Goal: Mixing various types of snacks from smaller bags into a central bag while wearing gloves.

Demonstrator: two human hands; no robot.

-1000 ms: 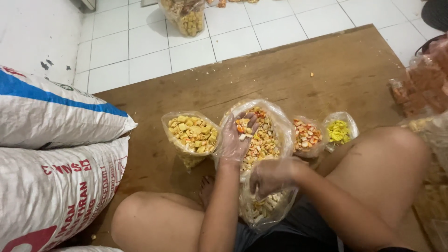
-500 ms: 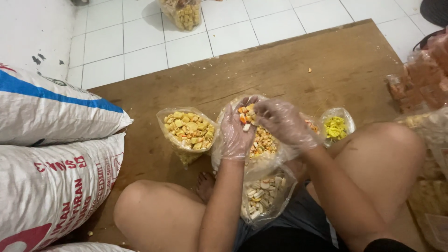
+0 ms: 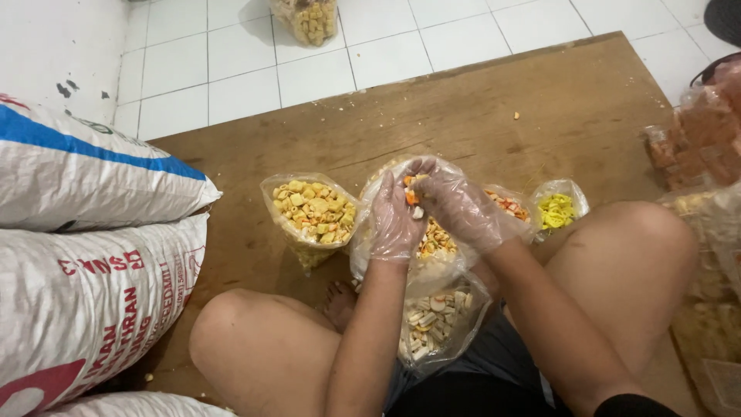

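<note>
Light, brittle orange-and-white cracker pieces point(image 3: 412, 194) pinched between both gloved hands: left hand point(image 3: 395, 220), right hand point(image 3: 461, 208); soft fingertip grip advisable; crushable.

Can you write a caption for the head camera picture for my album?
Two gloved hands, left and right, pinch small crackers over an open clear bag on a wooden board.

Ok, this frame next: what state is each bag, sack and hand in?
Left hand: gloved, cupped, holding snack pieces.
Right hand: gloved, fingertips meeting the left hand.
Middle bag: open, under the hands.
Yellow snack bag: open, upright, full.
Small bag of yellow rings: open.
Lap bag: open, partly filled with pale pieces.
Sacks: stacked, lying flat.
</note>
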